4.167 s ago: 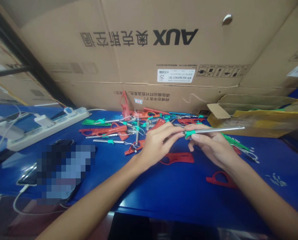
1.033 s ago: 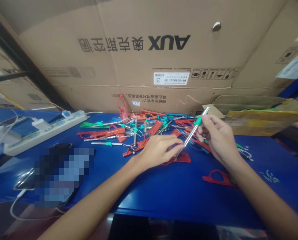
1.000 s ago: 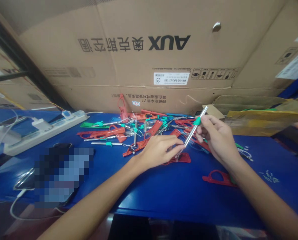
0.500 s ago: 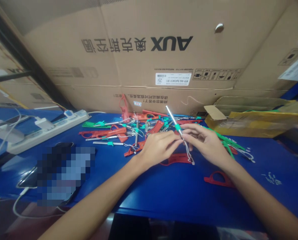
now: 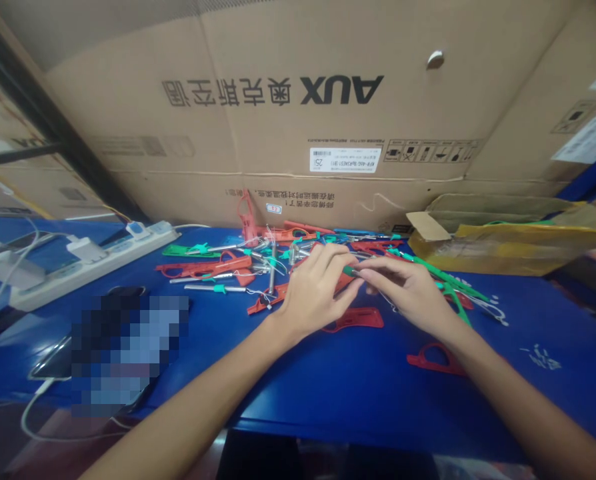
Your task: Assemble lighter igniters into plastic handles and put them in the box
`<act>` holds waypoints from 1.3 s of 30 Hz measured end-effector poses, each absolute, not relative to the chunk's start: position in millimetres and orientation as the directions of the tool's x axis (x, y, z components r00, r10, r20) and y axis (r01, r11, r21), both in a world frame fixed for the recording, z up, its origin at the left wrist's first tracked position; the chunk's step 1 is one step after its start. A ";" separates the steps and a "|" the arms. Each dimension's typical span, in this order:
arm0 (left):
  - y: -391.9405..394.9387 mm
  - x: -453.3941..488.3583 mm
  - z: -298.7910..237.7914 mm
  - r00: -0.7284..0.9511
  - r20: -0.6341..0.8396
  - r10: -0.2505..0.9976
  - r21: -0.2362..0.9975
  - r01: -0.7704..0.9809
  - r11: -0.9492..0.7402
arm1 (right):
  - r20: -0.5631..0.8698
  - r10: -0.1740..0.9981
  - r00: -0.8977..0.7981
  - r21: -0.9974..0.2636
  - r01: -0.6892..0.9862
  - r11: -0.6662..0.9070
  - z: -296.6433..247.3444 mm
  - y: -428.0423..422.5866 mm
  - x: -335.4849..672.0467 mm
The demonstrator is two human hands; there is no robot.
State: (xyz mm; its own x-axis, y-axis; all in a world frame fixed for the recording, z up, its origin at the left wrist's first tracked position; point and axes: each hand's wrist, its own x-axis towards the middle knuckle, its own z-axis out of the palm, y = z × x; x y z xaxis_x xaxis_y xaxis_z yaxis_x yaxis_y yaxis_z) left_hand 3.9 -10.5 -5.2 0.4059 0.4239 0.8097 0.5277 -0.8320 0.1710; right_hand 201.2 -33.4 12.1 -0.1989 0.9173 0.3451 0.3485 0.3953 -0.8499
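Observation:
My two hands meet over the blue table point(image 5: 328, 387), just above a flat red plastic handle piece point(image 5: 355, 319). My left hand point(image 5: 313, 293) is closed, its fingers curled round a thin metal rod whose green collar point(image 5: 349, 271) peeks out between the hands. My right hand point(image 5: 411, 293) pinches the same rod from the right with thumb and fingers. Most of the rod is hidden by my left fingers. A thin wire trails below my right hand.
A pile of red and green plastic pieces and metal rods point(image 5: 238, 263) lies behind my hands. Another red piece point(image 5: 433, 360) sits near my right forearm. A power strip point(image 5: 93, 257) and a blurred phone point(image 5: 123, 340) are at left. Large cardboard boxes point(image 5: 298, 133) wall the back, and a low open box point(image 5: 508, 237) is at right.
The rod swung from pointing up-right in my right hand to upright between both hands, and now lies low with my left fingers wrapped over it.

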 end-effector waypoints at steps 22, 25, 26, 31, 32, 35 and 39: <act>0.9 -8.0 1.3 0.644 0.597 0.479 0.202 0.457 -0.866 | 0.453 0.824 -0.340 -0.664 0.488 0.566 18.7 -32.1 211.6; 10.8 -16.6 2.1 0.693 0.551 0.465 0.105 0.495 -0.862 | 0.479 0.803 -0.354 -0.591 0.546 0.593 18.6 -28.4 217.8; 14.6 -20.1 2.1 0.696 0.542 0.471 0.089 0.509 -0.856 | 0.479 0.804 -0.352 -0.581 0.559 0.591 18.3 -26.8 220.3; 23.9 -31.7 2.0 0.716 0.488 0.499 0.122 0.511 -0.851 | 0.452 0.806 -0.382 -0.554 0.588 0.589 14.0 -20.8 225.8; 23.2 -31.2 1.8 0.721 0.493 0.487 0.144 0.485 -0.863 | 0.450 0.800 -0.397 -0.545 0.586 0.599 12.6 -20.7 224.3; 18.7 -25.5 0.3 0.724 0.513 0.461 0.258 0.383 -0.887 | 0.471 0.775 -0.422 -0.537 0.559 0.631 7.3 -22.2 215.6; 16.3 -20.1 0.0 0.762 0.409 0.502 0.439 0.318 -0.840 | 0.460 0.778 -0.428 -0.570 0.530 0.628 0.7 -25.2 203.8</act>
